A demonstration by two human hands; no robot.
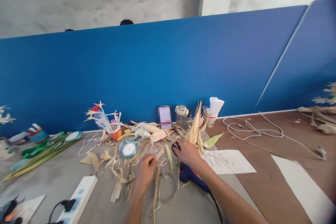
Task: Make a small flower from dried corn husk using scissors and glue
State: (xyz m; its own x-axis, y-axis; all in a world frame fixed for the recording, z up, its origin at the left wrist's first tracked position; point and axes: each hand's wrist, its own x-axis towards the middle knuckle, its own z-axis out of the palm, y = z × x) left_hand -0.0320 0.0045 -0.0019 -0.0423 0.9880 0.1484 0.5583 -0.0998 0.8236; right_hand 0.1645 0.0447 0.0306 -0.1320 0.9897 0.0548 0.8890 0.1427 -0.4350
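Note:
Scissors with dark handles are in my right hand, its fingers closed through the loops and the blades angled up and away. My left hand is closed in a pinch over the grey table, and a small pale piece of dried corn husk sticks out at its fingertips. Between the hands lie a green husk leaf and a loop of thin wire. A blue glue gun rests partly under my right forearm. Husk scraps are strewn left of my left hand.
A blue ribbon spool, an orange cup, a glass jar and standing corn husks are farther back. A white power strip is at front left. Wires lie on white paper at right, near a white cable.

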